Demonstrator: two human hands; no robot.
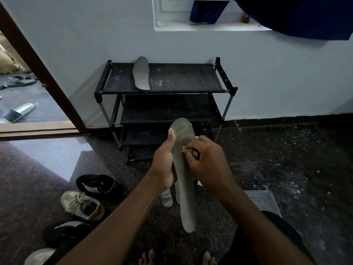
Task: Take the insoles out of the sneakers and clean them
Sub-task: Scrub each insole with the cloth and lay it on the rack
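A: Where is the insole?
B: The insole point(185, 180) is held up off the floor in front of the person, nearly upright, one rounded end up toward the rack point(181, 79) and the other down near the knees.

A: And the left hand?
B: The left hand point(166, 165) grips the insole at its left edge. The thumb lies straight up along that edge and the fingers wrap round behind.

A: The right hand?
B: The right hand point(208, 161) is curled against the right side of the insole, about level with the left. It pinches a tan bit point(184, 149) that touches the grey face. I cannot tell what that bit is.

A: Any other insoles?
B: A rack insole point(141, 73) lies on the top shelf, left of centre, its far end against the wall. Floor insoles point(166, 199) show just below the left hand, partly hidden behind the held one.

A: Where are the sneakers?
B: On the floor point(286, 159) to the left, close together in a rough line. A black sneaker point(99, 185) is farthest, a beige sneaker point(82, 205) is just in front of it, and a near black sneaker point(66, 229) comes next. A pale shoe point(39, 256) is cut off at the bottom corner.

A: Anything on the right?
B: A clear bin point(263, 199) sits on the floor behind the right forearm
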